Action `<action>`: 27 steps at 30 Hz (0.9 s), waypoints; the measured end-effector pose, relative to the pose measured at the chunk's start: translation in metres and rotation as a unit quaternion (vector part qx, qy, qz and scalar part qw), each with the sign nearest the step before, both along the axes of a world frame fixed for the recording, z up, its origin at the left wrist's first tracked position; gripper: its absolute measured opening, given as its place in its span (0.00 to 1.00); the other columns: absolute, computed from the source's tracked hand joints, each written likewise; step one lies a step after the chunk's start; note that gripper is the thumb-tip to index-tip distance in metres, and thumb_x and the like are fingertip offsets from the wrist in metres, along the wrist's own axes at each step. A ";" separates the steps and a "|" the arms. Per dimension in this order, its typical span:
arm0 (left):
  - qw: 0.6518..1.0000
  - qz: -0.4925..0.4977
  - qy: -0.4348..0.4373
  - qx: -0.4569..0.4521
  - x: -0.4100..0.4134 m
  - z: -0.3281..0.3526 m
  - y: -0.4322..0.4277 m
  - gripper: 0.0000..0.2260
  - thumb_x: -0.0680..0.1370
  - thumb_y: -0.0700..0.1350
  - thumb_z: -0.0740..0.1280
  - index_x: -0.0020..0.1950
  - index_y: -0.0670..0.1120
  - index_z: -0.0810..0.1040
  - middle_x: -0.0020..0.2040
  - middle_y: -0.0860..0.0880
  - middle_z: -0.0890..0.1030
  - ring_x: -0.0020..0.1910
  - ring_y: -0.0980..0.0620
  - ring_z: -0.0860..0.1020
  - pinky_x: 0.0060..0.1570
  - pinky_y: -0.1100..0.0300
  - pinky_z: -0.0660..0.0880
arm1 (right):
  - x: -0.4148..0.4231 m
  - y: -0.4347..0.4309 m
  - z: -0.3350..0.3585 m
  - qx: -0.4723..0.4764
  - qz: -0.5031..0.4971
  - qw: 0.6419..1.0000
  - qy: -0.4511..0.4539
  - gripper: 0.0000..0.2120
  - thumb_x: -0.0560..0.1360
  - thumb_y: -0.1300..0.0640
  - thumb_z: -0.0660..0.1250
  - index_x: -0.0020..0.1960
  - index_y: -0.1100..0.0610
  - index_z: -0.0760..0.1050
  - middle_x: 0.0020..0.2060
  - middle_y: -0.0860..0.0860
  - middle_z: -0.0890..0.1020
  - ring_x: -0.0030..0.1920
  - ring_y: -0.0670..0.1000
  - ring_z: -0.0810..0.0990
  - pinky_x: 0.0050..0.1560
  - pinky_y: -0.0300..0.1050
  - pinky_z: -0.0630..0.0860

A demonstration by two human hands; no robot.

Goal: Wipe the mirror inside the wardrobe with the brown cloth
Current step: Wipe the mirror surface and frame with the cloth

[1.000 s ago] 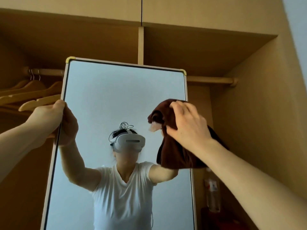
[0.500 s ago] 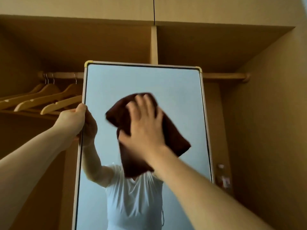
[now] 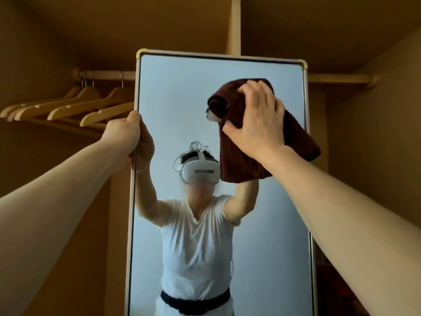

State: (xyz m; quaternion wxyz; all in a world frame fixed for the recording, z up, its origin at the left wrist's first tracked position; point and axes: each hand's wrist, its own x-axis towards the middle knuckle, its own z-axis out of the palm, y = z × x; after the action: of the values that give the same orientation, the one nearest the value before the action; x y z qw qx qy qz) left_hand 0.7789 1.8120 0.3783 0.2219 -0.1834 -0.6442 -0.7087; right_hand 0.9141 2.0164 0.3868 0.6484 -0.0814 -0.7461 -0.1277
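Note:
A tall mirror (image 3: 182, 92) with a pale frame and yellow top corners stands upright inside the wooden wardrobe. My left hand (image 3: 124, 133) grips the mirror's left edge, fingers curled round the frame. My right hand (image 3: 255, 124) presses the brown cloth (image 3: 237, 160) against the glass in the upper right part, fingers spread over it and bent into the fabric. The cloth hangs folded below my palm and reaches past the right frame edge. The glass reflects a person in a white shirt.
Several wooden hangers (image 3: 68, 108) hang on the rail (image 3: 104, 75) left of the mirror, close to my left hand. The rail continues on the right (image 3: 337, 79). The wardrobe's side wall (image 3: 376, 133) stands to the right, and a shelf board lies overhead.
My right hand has swept the cloth from the mirror's middle to its upper right. The left hand keeps its hold on the left edge. The view has shifted.

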 end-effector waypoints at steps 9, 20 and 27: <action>0.984 -0.155 -0.086 0.000 -0.004 -0.027 -0.024 0.19 0.79 0.60 0.56 0.49 0.47 0.77 0.41 0.47 0.79 0.41 0.47 0.81 0.40 0.51 0.78 | -0.022 -0.018 -0.140 0.267 0.032 0.954 -0.130 0.29 0.64 0.43 0.66 0.62 0.52 0.66 0.69 0.55 0.70 0.71 0.57 0.64 0.68 0.61 0.59; 0.968 -0.197 -0.108 -0.109 -0.007 -0.066 -0.036 0.29 0.72 0.67 0.59 0.52 0.41 0.76 0.44 0.42 0.78 0.43 0.44 0.77 0.54 0.44 0.75 | -0.015 -0.020 -0.110 0.274 0.047 0.939 -0.202 0.36 0.58 0.45 0.74 0.62 0.51 0.66 0.70 0.54 0.69 0.71 0.56 0.62 0.67 0.58 0.57; 0.961 -0.214 -0.120 -0.130 -0.007 -0.071 -0.035 0.30 0.72 0.71 0.56 0.45 0.43 0.75 0.40 0.45 0.75 0.38 0.46 0.75 0.47 0.51 0.77 | -0.043 -0.073 -0.064 0.108 0.051 0.987 -0.103 0.31 0.66 0.46 0.72 0.65 0.55 0.66 0.71 0.55 0.65 0.74 0.57 0.57 0.69 0.61 0.56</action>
State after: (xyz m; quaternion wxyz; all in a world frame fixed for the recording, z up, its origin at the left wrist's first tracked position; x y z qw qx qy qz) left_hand 0.7722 1.7767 0.3072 -0.0398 -0.2573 -0.6983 -0.6667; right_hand 0.8710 1.9437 0.3224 0.5788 0.0408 -0.7939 -0.1820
